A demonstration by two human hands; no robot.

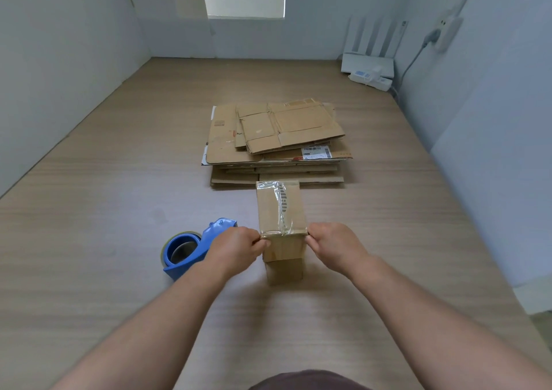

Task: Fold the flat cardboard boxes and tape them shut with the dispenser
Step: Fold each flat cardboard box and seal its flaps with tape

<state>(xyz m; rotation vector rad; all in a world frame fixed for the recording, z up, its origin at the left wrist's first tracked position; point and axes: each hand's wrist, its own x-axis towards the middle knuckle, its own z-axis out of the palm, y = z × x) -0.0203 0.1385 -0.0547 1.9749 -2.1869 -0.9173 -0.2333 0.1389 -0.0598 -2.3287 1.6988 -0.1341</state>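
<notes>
- Cardboard, brown, plain: small cardboard box (280,210) stands folded near the middle of the wood-grain table (89,225), slightly toward the near edge. Its lower near face is partly hidden between the hands.
- Left hand (236,249) pinches the box's near-left top corner with curled fingers. The fingertips are pressed to the edge, and I can't tell whether they hold tape or only card.
- Right hand (334,246) pinches the near-right top corner the same way, with its thumb hidden behind the knuckles.
- Clear tape (282,207) runs along the box's top seam, wrinkled and glossy. A striped print under it is too blurred to read.
- Blue tape dispenser (191,249) lies on the table just left of the left hand. It is plastic with a round roll, and the wrist covers its right part.
- Stack of flat cardboard boxes (277,138) sits just beyond the small box, toward the far edge. The sheets are creased and uneven, and the lower ones show only as edges.
- White shipping label (316,152) on the stack has text too small to read.
- White router (367,61) and power strip (370,77) sit at the far-right corner, and both look soft and hazy.
- Dark garment (310,380) is cut off at the bottom of the view.
</notes>
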